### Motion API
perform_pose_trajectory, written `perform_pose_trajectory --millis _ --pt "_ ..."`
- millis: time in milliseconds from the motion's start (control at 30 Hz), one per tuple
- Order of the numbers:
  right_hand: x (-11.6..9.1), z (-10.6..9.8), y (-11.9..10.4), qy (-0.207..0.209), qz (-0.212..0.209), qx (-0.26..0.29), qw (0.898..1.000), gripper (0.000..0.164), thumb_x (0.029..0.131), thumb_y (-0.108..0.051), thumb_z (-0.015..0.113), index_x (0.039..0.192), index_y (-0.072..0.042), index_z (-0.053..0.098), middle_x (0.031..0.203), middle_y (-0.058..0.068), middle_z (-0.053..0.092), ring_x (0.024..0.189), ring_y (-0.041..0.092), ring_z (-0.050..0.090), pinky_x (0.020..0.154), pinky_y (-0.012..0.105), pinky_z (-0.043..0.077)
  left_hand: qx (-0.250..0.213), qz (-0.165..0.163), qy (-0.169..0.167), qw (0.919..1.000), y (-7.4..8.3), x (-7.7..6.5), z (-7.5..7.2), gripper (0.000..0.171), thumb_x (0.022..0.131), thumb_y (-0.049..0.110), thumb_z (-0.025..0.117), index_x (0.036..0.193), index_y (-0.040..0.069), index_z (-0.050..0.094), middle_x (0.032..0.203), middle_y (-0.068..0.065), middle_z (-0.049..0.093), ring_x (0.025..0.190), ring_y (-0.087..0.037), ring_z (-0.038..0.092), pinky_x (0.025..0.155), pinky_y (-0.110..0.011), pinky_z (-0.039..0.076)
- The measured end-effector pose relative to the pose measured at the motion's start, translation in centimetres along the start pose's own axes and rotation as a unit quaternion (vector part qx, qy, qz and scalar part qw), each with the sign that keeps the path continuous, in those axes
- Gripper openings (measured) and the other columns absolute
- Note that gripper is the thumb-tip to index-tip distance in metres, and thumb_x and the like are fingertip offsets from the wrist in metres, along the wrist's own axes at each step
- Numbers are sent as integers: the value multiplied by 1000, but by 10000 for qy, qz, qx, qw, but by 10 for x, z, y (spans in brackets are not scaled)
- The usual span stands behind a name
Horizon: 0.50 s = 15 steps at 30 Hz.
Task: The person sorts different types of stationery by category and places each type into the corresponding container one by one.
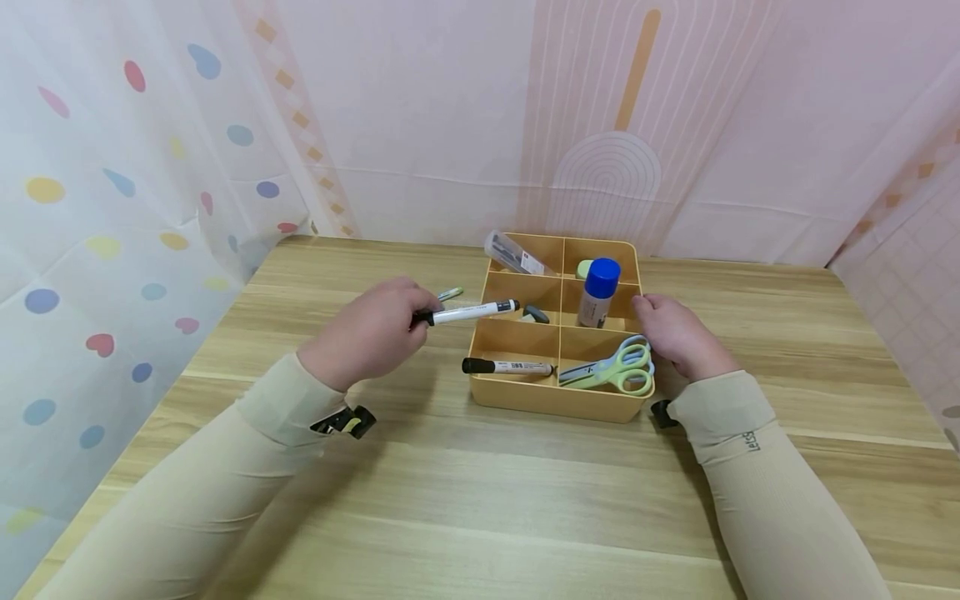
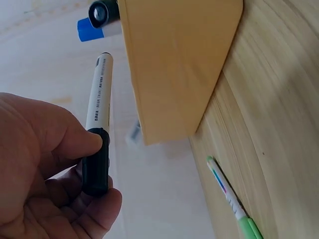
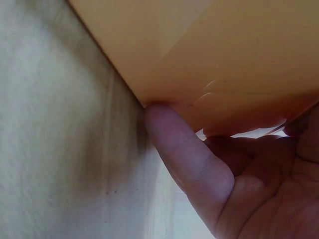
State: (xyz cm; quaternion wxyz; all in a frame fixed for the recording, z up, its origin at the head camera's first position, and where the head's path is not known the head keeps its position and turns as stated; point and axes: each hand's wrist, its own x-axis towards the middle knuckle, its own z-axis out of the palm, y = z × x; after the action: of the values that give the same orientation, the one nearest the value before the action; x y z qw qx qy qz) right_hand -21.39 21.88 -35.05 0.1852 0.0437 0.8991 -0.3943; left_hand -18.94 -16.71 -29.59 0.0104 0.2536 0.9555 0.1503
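My left hand (image 1: 371, 333) pinches a white whiteboard marker (image 1: 476, 312) by its black-capped end (image 2: 95, 164). The marker points right, its far tip over the left side of a yellow six-compartment organizer box (image 1: 555, 402). At the box's right wall is my right hand (image 1: 686, 337), gripping it with the thumb at the rim and fingers against the outside. A second marker (image 1: 517, 367) leans in the front left compartment, black cap over the edge. Green scissors (image 1: 630, 371) and a blue pair lie in the front right one.
A blue-capped glue stick (image 1: 597, 292) stands in the middle right compartment, a dark eraser (image 1: 536, 313) in the middle left. A clear case (image 1: 513, 252) tilts in the back left. On the table, a green and white pen (image 2: 232, 199) lies left of the box. Curtains hang behind.
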Motion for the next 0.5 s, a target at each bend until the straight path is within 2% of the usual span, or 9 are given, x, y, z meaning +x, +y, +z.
perform_pose_trajectory --millis 233,500 --pt "-1 0 -1 19 -1 -68 10000 69 114 -42 16 161 4 32 164 29 37 146 44 40 125 64 29 179 154 -105 9997 11 -2 1 23 98 7 60 112 7 78 99 -4 68 89 -22 58 80 -37 54" --pt "-1 -1 -1 -5 14 -81 10000 69 114 -43 16 162 4 30 165 29 37 148 45 39 125 64 30 382 369 -250 9983 22 -1 2 25 96 6 59 112 8 79 98 -3 67 87 -20 58 79 -35 53"
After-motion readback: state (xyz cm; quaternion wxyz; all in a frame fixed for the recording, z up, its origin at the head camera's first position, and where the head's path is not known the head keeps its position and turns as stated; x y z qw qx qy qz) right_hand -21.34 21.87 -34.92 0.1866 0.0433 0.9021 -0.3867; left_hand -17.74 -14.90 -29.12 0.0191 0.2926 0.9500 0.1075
